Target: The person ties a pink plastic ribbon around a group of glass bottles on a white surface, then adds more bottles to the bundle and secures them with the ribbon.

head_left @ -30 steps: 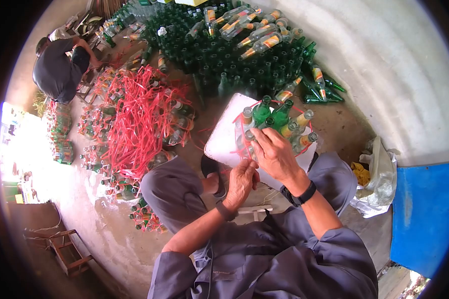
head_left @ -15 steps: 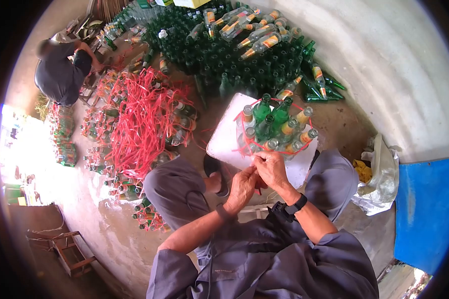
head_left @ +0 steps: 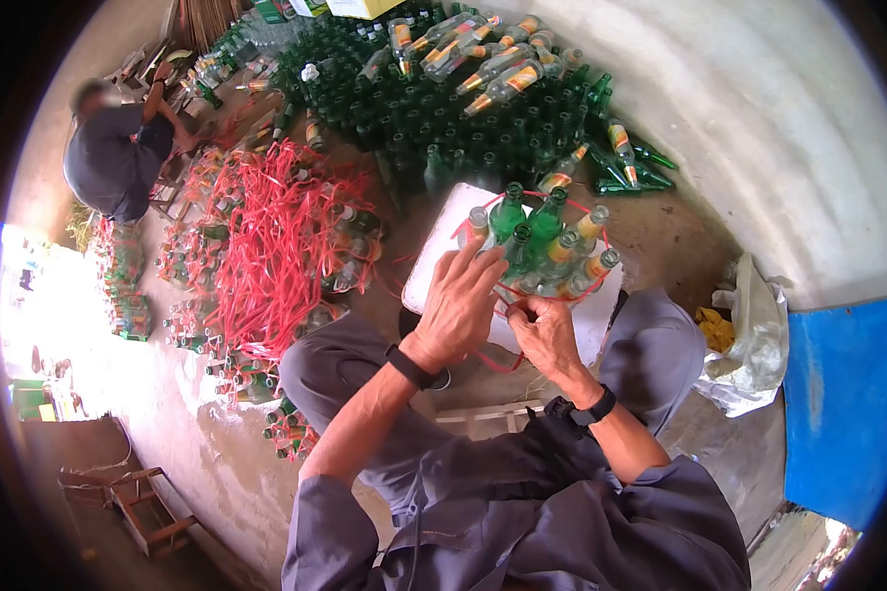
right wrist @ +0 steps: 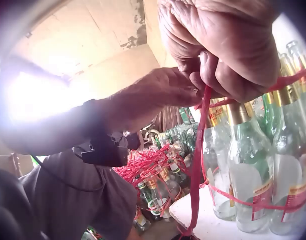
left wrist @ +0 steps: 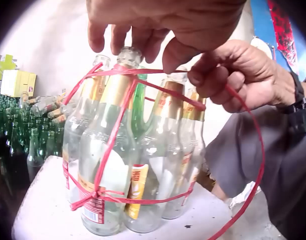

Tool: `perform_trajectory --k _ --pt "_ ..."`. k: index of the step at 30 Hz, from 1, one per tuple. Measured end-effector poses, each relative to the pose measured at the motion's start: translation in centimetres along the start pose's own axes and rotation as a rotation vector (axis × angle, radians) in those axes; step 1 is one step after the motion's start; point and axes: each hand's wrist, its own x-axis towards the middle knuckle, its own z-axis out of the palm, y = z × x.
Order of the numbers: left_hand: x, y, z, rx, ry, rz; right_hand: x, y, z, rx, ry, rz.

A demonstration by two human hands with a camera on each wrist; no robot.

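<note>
Several clear and green bottles (head_left: 519, 236) stand bundled on a white board (head_left: 434, 258), ringed by red strap (left wrist: 110, 145) around necks and lower bodies. Over the near-left bottle tops is the left hand (head_left: 455, 303), its fingers extended; in the left wrist view this hand (left wrist: 178, 20) hangs above the necks, thumb close to the upper strap. The right hand (head_left: 547, 340) pinches red strap at the bundle's near side, and a loose length (right wrist: 197, 165) hangs down from this hand (right wrist: 223, 50) in the right wrist view. Whether the left thumb touches the strap I cannot tell.
A heap of red strap (head_left: 276, 246) lies on bundled bottles at left. Many green bottles (head_left: 404, 128) stand beyond the board. Another person (head_left: 118, 158) crouches at far left. A plastic bag (head_left: 754, 345) and a blue panel (head_left: 843, 404) are at right.
The left hand has left its place beside the right hand, moving up and forward over the bottle tops with fingers spread out. The right hand, earlier over the bottles, has drawn back to their near side.
</note>
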Motion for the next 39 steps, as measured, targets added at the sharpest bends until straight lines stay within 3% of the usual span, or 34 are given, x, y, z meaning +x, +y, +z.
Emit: perform_trajectory --k 5,13,20,26,31,39 --pt "0.6 -0.4 0.4 0.172 -0.068 0.022 0.3 -0.6 -1.4 -0.094 0.036 -0.009" --pt "0.2 -1.3 2.0 0.276 0.011 0.045 0.2 1.0 -1.6 -0.282 0.132 -0.245" --pt "0.5 -0.3 2.2 0.185 0.027 -0.044 -0.5 0.2 -2.0 -0.213 0.152 -0.186" --pt "0.7 0.6 1.7 0.126 0.051 -0.047 -0.5 -1.4 -3.8 -0.346 0.121 -0.347" --pt "0.7 1.2 1.5 0.106 0.038 -0.075 0.9 -3.7 -4.6 -0.529 0.227 -0.494" --pt "0.5 1.1 2.2 0.119 0.053 -0.098 2.2 -4.4 -4.4 -0.875 0.246 -0.283"
